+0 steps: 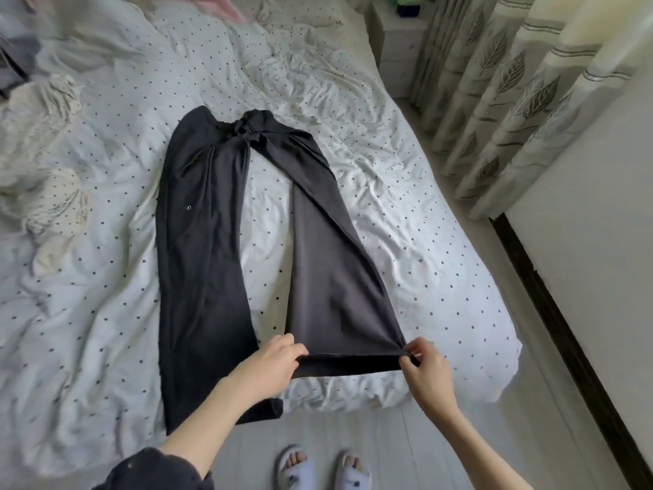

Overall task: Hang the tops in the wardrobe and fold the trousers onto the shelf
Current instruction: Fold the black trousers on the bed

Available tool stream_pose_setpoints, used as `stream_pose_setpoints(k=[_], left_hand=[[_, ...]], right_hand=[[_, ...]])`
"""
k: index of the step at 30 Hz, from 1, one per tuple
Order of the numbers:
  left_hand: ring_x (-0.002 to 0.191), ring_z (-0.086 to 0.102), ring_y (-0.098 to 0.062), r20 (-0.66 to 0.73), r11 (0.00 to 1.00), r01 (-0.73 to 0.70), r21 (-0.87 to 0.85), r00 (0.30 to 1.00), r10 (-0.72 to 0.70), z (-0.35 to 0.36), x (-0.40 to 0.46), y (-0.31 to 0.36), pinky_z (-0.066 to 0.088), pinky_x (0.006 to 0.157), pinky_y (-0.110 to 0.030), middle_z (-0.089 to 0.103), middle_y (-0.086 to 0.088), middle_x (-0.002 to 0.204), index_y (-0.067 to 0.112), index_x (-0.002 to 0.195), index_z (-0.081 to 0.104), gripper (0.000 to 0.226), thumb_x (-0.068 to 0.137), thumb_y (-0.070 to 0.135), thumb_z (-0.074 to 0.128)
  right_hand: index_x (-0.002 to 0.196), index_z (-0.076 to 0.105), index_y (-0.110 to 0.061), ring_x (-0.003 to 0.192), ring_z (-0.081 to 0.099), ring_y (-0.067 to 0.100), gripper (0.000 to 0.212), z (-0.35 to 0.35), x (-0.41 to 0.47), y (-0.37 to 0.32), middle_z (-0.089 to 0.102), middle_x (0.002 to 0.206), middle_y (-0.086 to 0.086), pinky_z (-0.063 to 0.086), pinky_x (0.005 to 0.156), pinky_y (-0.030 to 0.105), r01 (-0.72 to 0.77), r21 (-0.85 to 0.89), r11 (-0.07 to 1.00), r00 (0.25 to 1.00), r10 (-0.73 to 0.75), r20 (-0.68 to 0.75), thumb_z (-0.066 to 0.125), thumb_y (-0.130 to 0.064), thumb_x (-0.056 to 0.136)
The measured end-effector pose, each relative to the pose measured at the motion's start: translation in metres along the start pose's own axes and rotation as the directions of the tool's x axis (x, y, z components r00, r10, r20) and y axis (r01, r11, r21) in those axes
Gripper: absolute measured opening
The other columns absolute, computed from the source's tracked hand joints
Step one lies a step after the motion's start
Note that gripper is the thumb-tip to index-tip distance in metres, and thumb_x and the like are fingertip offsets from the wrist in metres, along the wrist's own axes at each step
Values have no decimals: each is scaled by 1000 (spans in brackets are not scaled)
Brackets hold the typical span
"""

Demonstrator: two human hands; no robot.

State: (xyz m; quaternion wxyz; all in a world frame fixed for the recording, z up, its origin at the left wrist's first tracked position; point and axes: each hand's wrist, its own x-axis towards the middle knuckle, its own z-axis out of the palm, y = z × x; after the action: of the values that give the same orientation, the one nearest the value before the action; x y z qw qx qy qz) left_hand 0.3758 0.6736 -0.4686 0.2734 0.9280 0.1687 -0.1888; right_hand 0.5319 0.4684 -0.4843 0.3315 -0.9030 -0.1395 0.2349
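Observation:
Dark grey trousers point(201, 242) lie spread on the bed, waistband at the far end and legs fanned apart toward me. The left leg lies flat and hangs over the bed's near edge. My left hand point(279, 358) pinches the left corner of the right leg's hem. My right hand point(424, 362) pinches that hem's right corner, so the hem is stretched taut between both hands just above the bed's edge.
The bed carries a rumpled white dotted duvet point(406, 224). Cream, grey and pink garments point(46, 192) lie heaped at its left and far side. A white nightstand point(399, 47) and leaf-patterned curtains point(512, 100) stand at the right. My slippered feet point(321, 468) are on the pale floor.

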Motion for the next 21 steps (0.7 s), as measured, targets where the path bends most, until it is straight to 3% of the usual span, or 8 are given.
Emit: stream_pose_setpoints(k=[4, 9, 11, 14, 16, 19, 20, 21], left_hand=[[95, 43, -9, -67, 999, 37, -20, 997, -38, 3, -27, 4, 37, 88, -21, 40, 4, 98, 19, 126, 57, 32, 100, 14, 39], [85, 47, -2, -180, 971, 103, -214, 973, -143, 7, -50, 22, 37, 82, -14, 41, 15, 88, 17, 115, 64, 29, 94, 5, 49], [84, 49, 1, -145, 936, 112, -334, 975, -168, 13, -61, 39, 40, 82, -11, 45, 16, 91, 16, 114, 65, 30, 94, 3, 49], [99, 53, 2, -33, 861, 122, -493, 987, -159, 18, -65, 66, 40, 84, -9, 54, 10, 112, 21, 120, 61, 30, 97, 11, 46], [103, 58, -3, -61, 697, 135, -704, 967, -249, 12, -60, 85, 45, 84, -15, 59, 11, 115, 17, 123, 61, 28, 98, 19, 47], [95, 69, -18, 42, 143, 100, -985, 933, -358, -9, -48, 110, 55, 82, -26, 71, -8, 102, 4, 111, 64, 34, 94, 31, 54], [95, 69, -22, 69, 68, 100, -993, 929, -363, -13, -44, 115, 56, 83, -29, 72, -13, 100, 2, 106, 65, 36, 92, 34, 56], [95, 68, -25, 78, 81, 116, -990, 926, -369, -14, -40, 117, 56, 84, -31, 71, -16, 99, 1, 103, 66, 36, 91, 33, 59]], right_hand=[[82, 53, -14, 77, 49, 18, 21, -1, -26, 14, 55, 93, 6, 28, 61, 23, 60, -27, 998, 997, -58, 47, 54, 6, 77], [84, 62, -11, 81, 48, 13, 37, -23, -51, -2, 47, 96, 2, 34, 67, 10, 180, 78, 981, 980, -173, -97, 45, 20, 70], [84, 65, -8, 87, 48, 15, 40, -39, -61, -10, 49, 95, 0, 37, 75, 9, 276, 71, 959, 947, -259, -189, 45, 23, 68], [85, 68, -5, 90, 48, 18, 38, -58, -71, -25, 55, 91, -1, 35, 82, 12, 453, -44, 891, 855, -447, -262, 51, 23, 67], [90, 66, -4, 88, 53, 23, 39, -62, -77, -36, 58, 91, 0, 43, 78, 26, 503, -32, 864, 836, -496, -233, 50, 22, 66], [98, 62, -4, 86, 57, 25, 39, -49, -88, -46, 61, 92, 4, 49, 76, 37, 530, 46, 847, 842, -520, -142, 48, 18, 70], [99, 62, -4, 86, 58, 25, 35, -41, -92, -45, 62, 92, 6, 49, 77, 38, 551, 65, 832, 833, -544, -100, 49, 16, 73], [98, 63, -4, 87, 59, 24, 31, -33, -95, -42, 62, 93, 6, 49, 77, 38, 571, 76, 817, 821, -568, -60, 51, 14, 76]])
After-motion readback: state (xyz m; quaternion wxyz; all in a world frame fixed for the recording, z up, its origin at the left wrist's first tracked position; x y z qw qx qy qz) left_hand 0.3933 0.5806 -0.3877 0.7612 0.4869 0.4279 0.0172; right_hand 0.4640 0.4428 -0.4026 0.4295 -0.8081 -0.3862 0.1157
